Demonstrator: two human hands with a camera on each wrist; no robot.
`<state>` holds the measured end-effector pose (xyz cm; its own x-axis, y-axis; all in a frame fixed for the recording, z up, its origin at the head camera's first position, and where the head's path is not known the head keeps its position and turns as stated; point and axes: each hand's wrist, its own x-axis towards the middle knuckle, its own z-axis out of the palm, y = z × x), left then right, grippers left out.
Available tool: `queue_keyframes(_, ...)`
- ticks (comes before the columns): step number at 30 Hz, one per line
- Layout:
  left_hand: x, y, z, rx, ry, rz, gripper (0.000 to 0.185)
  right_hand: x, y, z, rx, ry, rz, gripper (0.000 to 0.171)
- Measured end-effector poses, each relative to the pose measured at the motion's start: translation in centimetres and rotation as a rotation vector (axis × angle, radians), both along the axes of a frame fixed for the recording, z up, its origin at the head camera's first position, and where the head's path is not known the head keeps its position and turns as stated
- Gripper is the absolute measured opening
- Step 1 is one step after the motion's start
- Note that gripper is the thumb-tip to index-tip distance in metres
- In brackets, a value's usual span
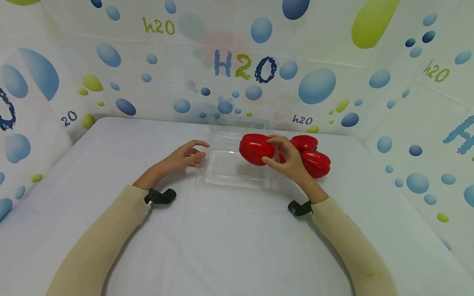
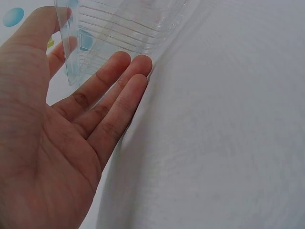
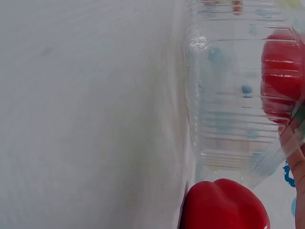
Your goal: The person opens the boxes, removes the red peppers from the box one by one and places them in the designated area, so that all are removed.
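A glossy red bell pepper is in my right hand, pinched between thumb and fingers above a clear plastic container. Through the container's ridged wall, the right wrist view shows this pepper with its green stem partly visible. My left hand holds the container's left rim. In the left wrist view, thumb and index finger meet the rim, and the other fingers lie fairly straight along the outer wall.
More red bell peppers lie just right of the container, partly hidden behind the right hand. The container's raised clear lid stands at the back, near the printed curtain. A white cloth covers the table.
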<state>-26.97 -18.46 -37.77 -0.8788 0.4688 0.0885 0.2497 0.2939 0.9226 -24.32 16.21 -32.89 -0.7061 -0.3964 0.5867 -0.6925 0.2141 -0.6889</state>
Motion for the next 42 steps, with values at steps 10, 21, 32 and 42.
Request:
queue_keyframes(10,0.1,-0.1,0.0,-0.006,0.008,0.000,0.043,0.4,0.8,0.2,-0.035,-0.012,-0.036,0.054)
queue_keyframes(21,0.1,-0.1,0.1,-0.007,-0.001,-0.004,0.043,0.4,1.8,0.4,-0.048,-0.013,-0.052,0.053)
queue_keyframes(32,0.0,-0.1,0.0,-0.005,0.003,-0.010,0.042,0.7,3.3,0.5,-0.079,-0.012,-0.091,0.051)
queue_keyframes(42,-0.1,-0.1,0.0,-0.012,0.010,-0.009,0.043,-1.1,5.8,-1.1,-0.080,-0.040,-0.127,0.055)
